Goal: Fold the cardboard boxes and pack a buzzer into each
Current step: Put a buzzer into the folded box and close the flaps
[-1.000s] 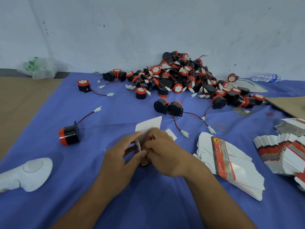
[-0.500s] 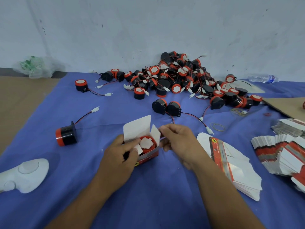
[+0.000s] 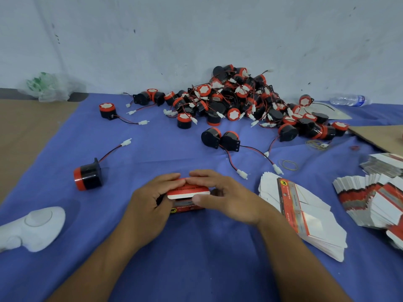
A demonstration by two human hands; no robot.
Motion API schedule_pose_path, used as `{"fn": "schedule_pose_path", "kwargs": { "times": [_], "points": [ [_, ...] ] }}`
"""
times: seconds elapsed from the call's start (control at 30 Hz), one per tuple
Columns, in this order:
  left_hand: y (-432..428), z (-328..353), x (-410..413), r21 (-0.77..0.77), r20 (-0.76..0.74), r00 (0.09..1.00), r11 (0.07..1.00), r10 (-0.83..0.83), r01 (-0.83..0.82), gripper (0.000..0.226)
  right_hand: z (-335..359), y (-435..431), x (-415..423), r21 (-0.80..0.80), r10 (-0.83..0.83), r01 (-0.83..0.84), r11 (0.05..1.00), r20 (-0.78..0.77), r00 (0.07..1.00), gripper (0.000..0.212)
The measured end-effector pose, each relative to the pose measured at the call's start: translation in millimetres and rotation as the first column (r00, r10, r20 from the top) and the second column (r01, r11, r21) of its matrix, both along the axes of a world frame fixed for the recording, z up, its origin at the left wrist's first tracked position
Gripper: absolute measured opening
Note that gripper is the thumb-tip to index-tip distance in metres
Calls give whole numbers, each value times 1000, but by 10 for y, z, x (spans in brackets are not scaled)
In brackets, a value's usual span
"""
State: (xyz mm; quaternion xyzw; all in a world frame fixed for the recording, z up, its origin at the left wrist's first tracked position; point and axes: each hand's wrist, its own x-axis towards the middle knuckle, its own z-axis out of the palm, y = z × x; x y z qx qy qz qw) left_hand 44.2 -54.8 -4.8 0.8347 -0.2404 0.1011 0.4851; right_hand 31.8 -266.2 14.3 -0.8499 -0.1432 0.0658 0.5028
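1. My left hand (image 3: 150, 202) and right hand (image 3: 227, 200) both clasped the small red-and-white cardboard box (image 3: 187, 189) on the blue cloth (image 3: 196, 258), lid flap nearly tucked.
2. Its contents were hidden.
3. Beyond, stacked flat red-and-white card blanks (image 3: 303, 214) and a heap of black-and-red plastic buzzers (image 3: 239, 101) lay unpacked: mostly undone, I judged.

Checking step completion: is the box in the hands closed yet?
Nearly shut, not tucked. Left hand and right hand hold the box lid down, but its white flap edge and a dark gap show in front.

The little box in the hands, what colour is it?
The box is mostly red with a white edge, best seen in the head view.
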Motion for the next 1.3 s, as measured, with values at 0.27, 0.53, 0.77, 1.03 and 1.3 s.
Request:
{"fn": "schedule_pose_path", "kwargs": {
  "times": [0.27, 0.53, 0.77, 1.03, 1.3],
  "points": [
    [86, -10, 1, 81, -74, 990, 989, -118, 124, 50, -43, -18, 10, 16, 1, -1, 1000, 33, 999, 40],
    [83, -22, 46, -87, -141, 985, 992, -103, 92, 33, -88, 21, 49, -23, -57, 64, 998, 228, 972, 29],
    [77, -16, 51, -142, -192, 978, 988, -86, 59, 34, -100, 57, 45, -35, -80, 94, 995, 294, 952, 28],
    [97, -27, 42, -127, -201, 978, 991, -61, 35, 39, -104, 44, 41, -22, -121, 133, 991, 281, 952, 31],
    [119, -32, 35, -185, -193, 973, 979, -128, 92, 32, -60, 61, 15, 97, -64, 45, 994, 212, 975, 22]
  ]
}}
